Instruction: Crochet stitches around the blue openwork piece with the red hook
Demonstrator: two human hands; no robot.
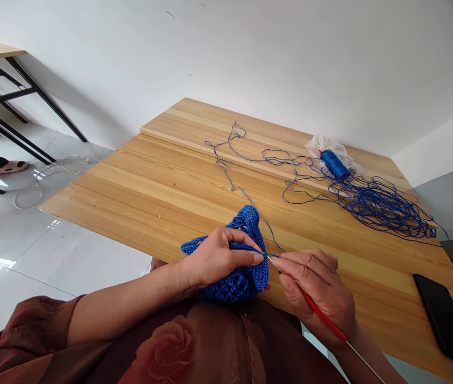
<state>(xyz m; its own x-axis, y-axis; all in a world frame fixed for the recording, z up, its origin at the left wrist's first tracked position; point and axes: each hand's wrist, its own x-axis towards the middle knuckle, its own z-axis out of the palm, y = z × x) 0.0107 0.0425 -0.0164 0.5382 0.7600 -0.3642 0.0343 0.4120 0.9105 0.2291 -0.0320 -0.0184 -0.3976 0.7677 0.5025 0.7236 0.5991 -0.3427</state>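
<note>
My left hand [220, 257] is shut around a blue crocheted piece [242, 280], a netted, pouch-like piece that it pinches near the top. My right hand [316, 293] grips a crochet hook [318, 312] with a red handle and a thin metal shaft. The hook's silver tip meets the crocheted edge just beside my left fingertips. A strand of blue thread [246, 194] runs from the piece across the wooden table [210, 176] to a loose blue tangle [374, 205]. Close by the tangle lies a blue thread spool [334, 164] on crumpled clear plastic [324, 144].
A black phone [446, 320] lies face down or dark near the table's right edge. A raised wooden ledge crosses the table's far part. Beyond the left edge are a glossy tile floor [70, 256], a metal-legged table [10, 96], a wire loop [30, 192] and a person's slippered foot [10, 168].
</note>
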